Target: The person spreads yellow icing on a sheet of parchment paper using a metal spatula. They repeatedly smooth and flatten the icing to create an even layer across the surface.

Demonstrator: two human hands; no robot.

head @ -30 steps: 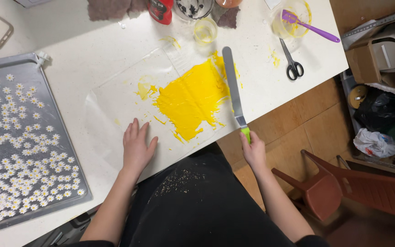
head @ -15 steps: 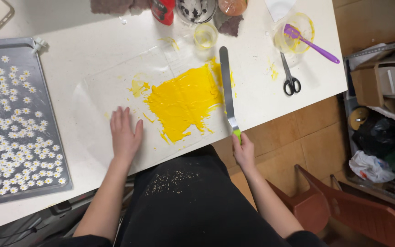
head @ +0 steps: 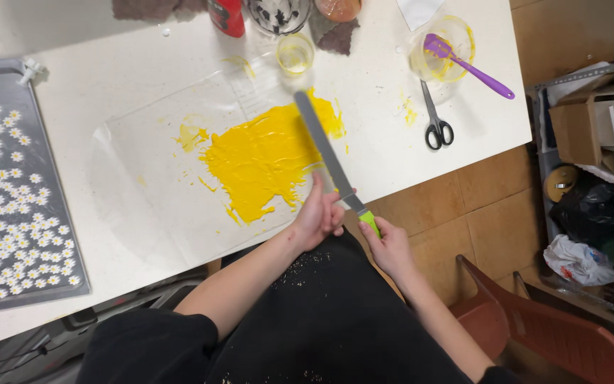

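Bare table just left of the left hand fingers, over the clear sheet. Ahead of them it's yellow paste, then a small cup and jars. Scissors sit well right of the right hand fingers; the daisy tray blocks far left.

Right hand grips the spatula handle; left hand touches its blade beside yellow paste.
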